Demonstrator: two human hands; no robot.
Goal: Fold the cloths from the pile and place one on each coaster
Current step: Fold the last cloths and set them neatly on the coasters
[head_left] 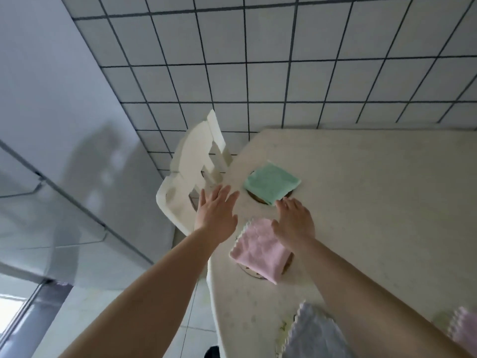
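A folded green cloth lies on a round coaster near the table's far left edge. Closer to me, a folded pink cloth covers a second coaster. My right hand hovers between the two cloths, fingers spread, fingertips at the green cloth's near corner, holding nothing. My left hand is open with fingers apart, above the table's left edge. A lilac cloth and another pink cloth lie at the near edge of the view.
The cream table fills the right side. A white plastic chair stands against its left edge. A tiled wall rises behind, and glass panels stand at the left over a tiled floor.
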